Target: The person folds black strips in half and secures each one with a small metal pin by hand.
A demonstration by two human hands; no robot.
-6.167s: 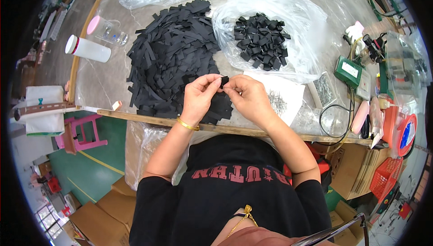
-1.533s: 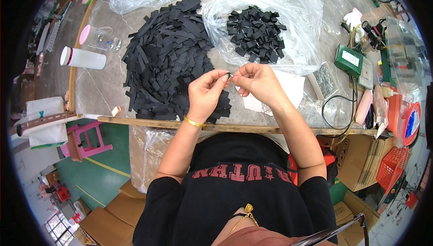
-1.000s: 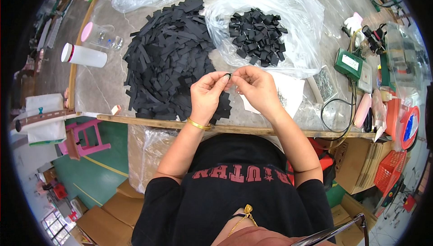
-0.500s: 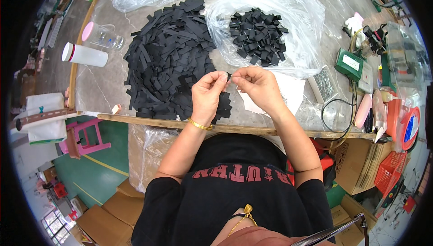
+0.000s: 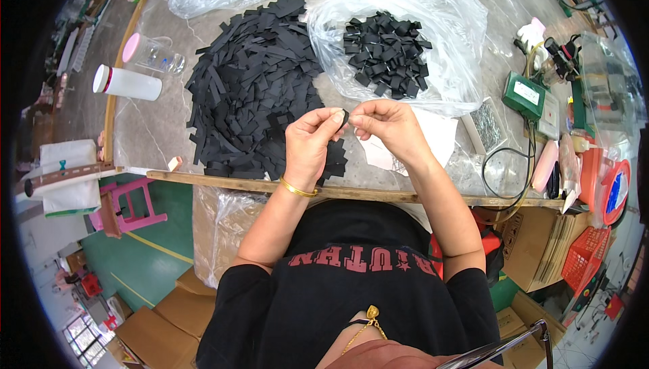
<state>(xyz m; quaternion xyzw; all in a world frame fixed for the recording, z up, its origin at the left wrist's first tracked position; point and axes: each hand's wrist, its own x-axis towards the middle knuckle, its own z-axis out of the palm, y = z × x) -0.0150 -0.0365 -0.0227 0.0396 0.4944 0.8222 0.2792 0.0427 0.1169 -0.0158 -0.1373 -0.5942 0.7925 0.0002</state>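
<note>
Near the table's front edge, my left hand pinches a small black fabric strip between thumb and fingers; it looks folded over. Close beside it, my right hand has thumb and forefinger pressed together at the strip's right side. Whatever those fingertips hold is too small to make out. A large heap of flat black strips spreads to the left of my hands. Beyond them, a smaller pile of folded black pieces with tiny shiny bits lies on a clear plastic bag.
White paper lies under my right wrist, beside an open box of small metal parts. A green device with a looping cable stands at right. At left are a white bottle and a pink-lidded clear jar. A wooden strip edges the table.
My right fingertips have drawn slightly to the right, away from the left ones. The black strip in my left hand now shows more and looks more rounded.
</note>
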